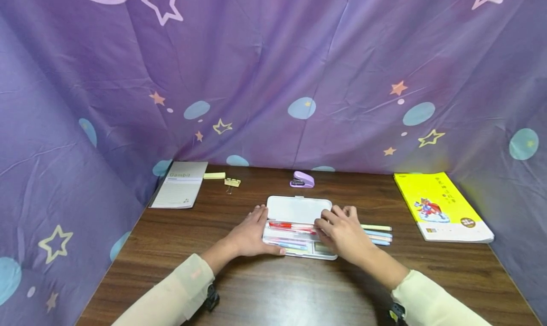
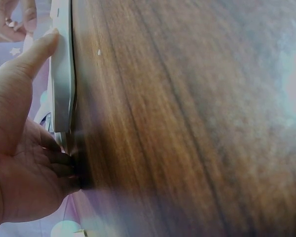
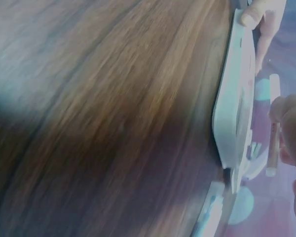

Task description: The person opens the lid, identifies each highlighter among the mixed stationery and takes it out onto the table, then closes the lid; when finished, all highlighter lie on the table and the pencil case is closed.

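Observation:
A white pencil case (image 1: 299,209) lies on the table with its lid raised at the back. Inside it show a red pen (image 1: 279,225) and several pastel pens (image 1: 292,244). My left hand (image 1: 252,233) holds the case's left end, thumb (image 2: 42,49) on the front wall and fingers along the side. Over the case's right part, my right hand (image 1: 344,233) pinches a slim pale pen-like stick (image 3: 274,148) between thumb and fingers. The right end of the case's interior is partly hidden by this hand.
Several pastel pens (image 1: 380,235) lie right of the case. Behind it stands a purple stapler (image 1: 302,179). Back left are a notebook (image 1: 179,186), a yellow stick-like item (image 1: 214,176) and a binder clip (image 1: 232,182). A yellow book (image 1: 442,205) lies at right, and a purple curtain (image 1: 265,79) hangs behind.

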`<state>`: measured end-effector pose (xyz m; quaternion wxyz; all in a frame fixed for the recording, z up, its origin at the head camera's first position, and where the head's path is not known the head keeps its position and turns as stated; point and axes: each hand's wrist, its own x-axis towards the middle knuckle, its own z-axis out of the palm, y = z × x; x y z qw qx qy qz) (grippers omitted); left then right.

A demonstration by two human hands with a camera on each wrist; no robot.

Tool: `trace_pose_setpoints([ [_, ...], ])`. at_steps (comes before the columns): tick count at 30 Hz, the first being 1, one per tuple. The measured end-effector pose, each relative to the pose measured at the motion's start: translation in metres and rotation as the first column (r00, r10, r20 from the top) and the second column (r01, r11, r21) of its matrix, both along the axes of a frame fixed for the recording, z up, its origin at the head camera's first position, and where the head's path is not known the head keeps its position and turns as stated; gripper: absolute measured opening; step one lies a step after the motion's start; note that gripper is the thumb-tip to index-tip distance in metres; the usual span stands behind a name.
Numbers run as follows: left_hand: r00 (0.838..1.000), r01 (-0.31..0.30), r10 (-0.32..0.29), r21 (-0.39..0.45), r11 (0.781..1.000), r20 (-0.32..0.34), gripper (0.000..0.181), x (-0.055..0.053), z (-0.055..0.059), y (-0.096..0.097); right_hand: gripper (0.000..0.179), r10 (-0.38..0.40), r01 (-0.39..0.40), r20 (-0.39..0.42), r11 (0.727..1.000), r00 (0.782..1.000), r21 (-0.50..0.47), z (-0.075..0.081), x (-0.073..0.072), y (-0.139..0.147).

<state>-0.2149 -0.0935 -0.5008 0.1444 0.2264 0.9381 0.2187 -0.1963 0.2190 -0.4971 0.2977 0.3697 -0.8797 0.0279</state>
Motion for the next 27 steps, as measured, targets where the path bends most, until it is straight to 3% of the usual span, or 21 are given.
trace_pose_setpoints([
  [9, 1.0, 0.003, -0.003, -0.002, 1.0, 0.001, 0.141, -0.001, -0.001, 0.0, 0.019, -0.024, 0.024, 0.014, 1.0, 1.0, -0.019, 0.0, 0.007, 0.024],
  [14, 1.0, 0.004, -0.004, 0.003, 1.0, -0.002, 0.142, 0.0, -0.001, 0.0, 0.026, -0.059, 0.059, 0.032, 0.998, 0.998, 0.002, -0.001, 0.011, 0.039],
  [21, 1.0, 0.006, -0.006, 0.017, 1.0, -0.002, 0.141, 0.0, -0.002, 0.0, 0.028, -0.031, 0.031, -0.021, 1.0, 0.999, 0.0, -0.005, 0.017, 0.062],
  [27, 1.0, -0.003, 0.004, 0.018, 1.0, -0.004, 0.141, 0.0, -0.001, 0.001, 0.034, -0.042, 0.042, -0.008, 0.999, 0.999, 0.022, -0.009, 0.026, 0.082],
])
